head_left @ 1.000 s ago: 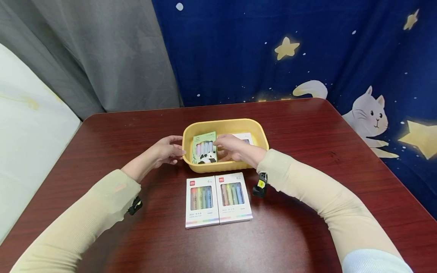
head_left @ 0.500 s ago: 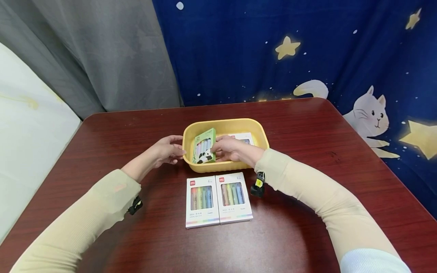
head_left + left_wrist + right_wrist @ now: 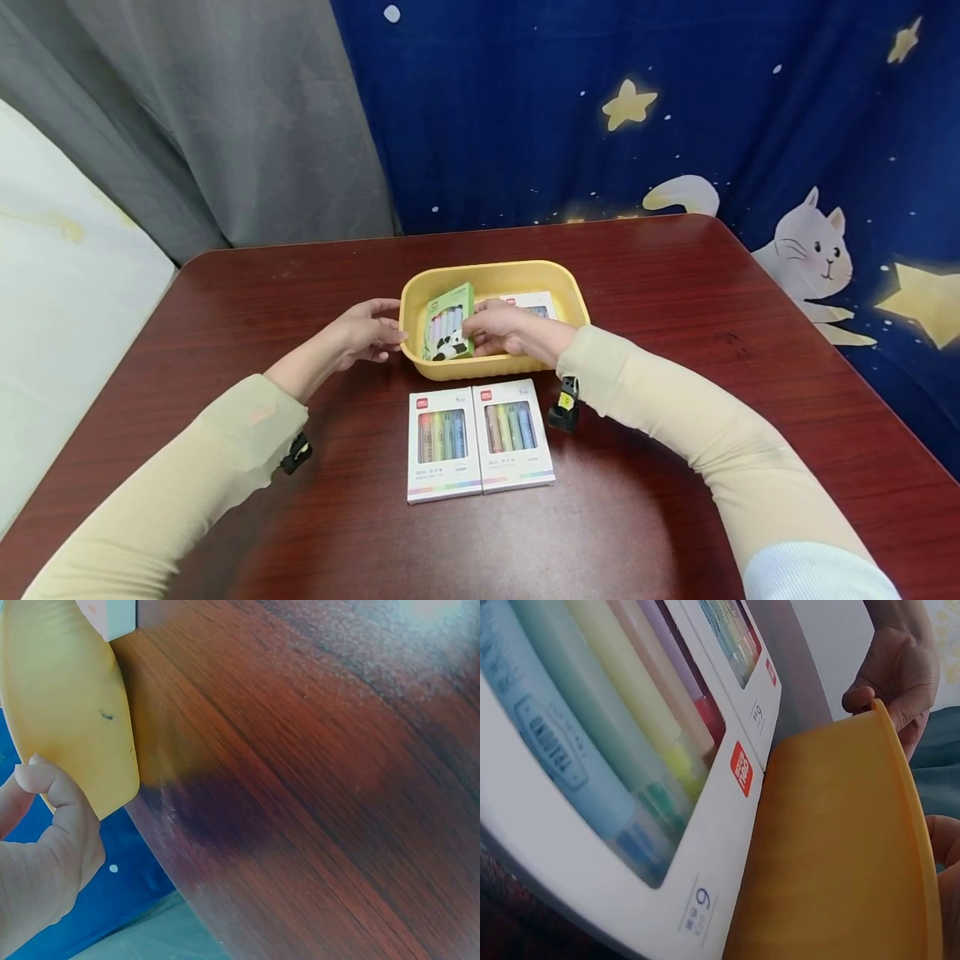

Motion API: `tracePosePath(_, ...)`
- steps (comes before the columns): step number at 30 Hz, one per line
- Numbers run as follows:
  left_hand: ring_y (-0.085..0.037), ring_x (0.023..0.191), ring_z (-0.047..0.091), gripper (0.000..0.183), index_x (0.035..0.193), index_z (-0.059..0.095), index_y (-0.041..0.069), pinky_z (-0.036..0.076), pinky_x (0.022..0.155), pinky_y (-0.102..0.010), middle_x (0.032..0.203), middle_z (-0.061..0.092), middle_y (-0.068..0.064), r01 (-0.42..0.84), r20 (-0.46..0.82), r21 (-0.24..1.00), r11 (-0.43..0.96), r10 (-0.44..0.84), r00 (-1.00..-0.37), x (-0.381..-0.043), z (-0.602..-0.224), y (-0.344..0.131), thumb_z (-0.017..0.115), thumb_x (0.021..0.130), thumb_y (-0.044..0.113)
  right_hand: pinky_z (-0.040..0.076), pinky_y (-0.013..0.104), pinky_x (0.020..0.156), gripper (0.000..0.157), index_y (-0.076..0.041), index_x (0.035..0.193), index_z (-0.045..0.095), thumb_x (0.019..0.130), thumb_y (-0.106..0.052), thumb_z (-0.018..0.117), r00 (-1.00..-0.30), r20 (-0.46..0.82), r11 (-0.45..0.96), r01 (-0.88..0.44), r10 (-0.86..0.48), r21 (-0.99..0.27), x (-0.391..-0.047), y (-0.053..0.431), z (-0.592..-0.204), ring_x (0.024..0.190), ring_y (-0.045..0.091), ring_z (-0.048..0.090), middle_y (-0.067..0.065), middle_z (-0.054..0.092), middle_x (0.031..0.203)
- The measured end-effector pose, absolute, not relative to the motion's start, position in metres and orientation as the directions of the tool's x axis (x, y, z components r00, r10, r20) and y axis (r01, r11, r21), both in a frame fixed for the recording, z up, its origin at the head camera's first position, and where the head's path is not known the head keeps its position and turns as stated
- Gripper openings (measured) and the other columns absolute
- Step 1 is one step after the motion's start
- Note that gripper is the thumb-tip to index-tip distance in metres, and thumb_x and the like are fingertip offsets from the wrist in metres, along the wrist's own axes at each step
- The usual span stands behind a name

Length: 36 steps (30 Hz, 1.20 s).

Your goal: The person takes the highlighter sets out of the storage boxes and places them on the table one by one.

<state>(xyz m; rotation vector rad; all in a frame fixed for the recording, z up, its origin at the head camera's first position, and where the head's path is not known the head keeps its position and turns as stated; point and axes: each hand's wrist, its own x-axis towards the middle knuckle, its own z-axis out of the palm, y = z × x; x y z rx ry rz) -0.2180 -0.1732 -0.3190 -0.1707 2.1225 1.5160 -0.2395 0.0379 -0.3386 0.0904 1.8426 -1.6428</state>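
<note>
My left hand [image 3: 367, 333] grips the left end of a yellow plastic basket [image 3: 491, 367], thumb and fingers on either side of its rim in the right wrist view. Inside the basket, a green marker box [image 3: 448, 323] with a panda picture leans with its right edge raised. My right hand [image 3: 502, 327] reaches over the front wall and pinches that raised edge; some fingertips are hidden. Beneath and behind this hand lies a white marker box [image 3: 532, 302], partly covered.
Two white highlighter boxes, a left box [image 3: 446, 477] and a right box [image 3: 517, 471], lie side by side just in front of the basket. All stand on a dark red wooden table [image 3: 660, 275]. Curtains [image 3: 525, 117] hang behind its far edge.
The green box has gone from lying flat to tilted, its right edge raised by my right hand, which moved slightly left. The left hand and basket stayed in place.
</note>
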Motion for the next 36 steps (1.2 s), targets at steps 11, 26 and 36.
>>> tracePosePath(11,-0.008,0.067,0.056,0.067,0.145,0.016,0.008,0.043,0.056,-0.019,0.102,0.048,-0.007,-0.393,-0.482,0.844,0.364,0.194,-0.855,-0.218,-0.319,-0.174,0.052,0.089,0.001,0.050,0.022,0.046,0.018,-0.003,0.089,0.040,0.080,0.012,0.046,-0.782,-0.505,0.152,0.485,-0.367,-0.861,-0.242,0.043,-0.335,0.063,0.019,0.054,0.013,0.048,0.085)
tracePosePath(26,-0.009,0.069,0.056,0.066,0.145,0.017,0.009,0.044,0.057,-0.019,0.105,0.048,-0.008,-0.402,-0.492,0.835,0.374,0.181,-0.852,-0.216,-0.316,-0.173,0.053,0.089,0.002,0.043,0.049,0.089,0.061,0.000,0.137,0.020,0.081,0.013,0.040,-0.786,-0.442,0.040,0.473,-0.433,-0.880,-0.239,0.064,-0.315,0.087,0.026,0.055,0.021,0.047,0.107)
tracePosePath(36,-0.009,0.069,0.055,0.066,0.145,0.017,0.009,0.043,0.056,-0.019,0.104,0.047,-0.008,-0.402,-0.489,0.840,0.364,0.190,-0.851,-0.217,-0.317,-0.173,0.052,0.090,0.002,0.055,0.031,0.068,0.064,-0.002,0.142,0.018,0.083,0.009,0.041,-0.801,-0.409,0.035,0.439,-0.438,-0.898,-0.235,0.084,-0.301,0.077,0.017,0.059,0.019,0.046,0.116)
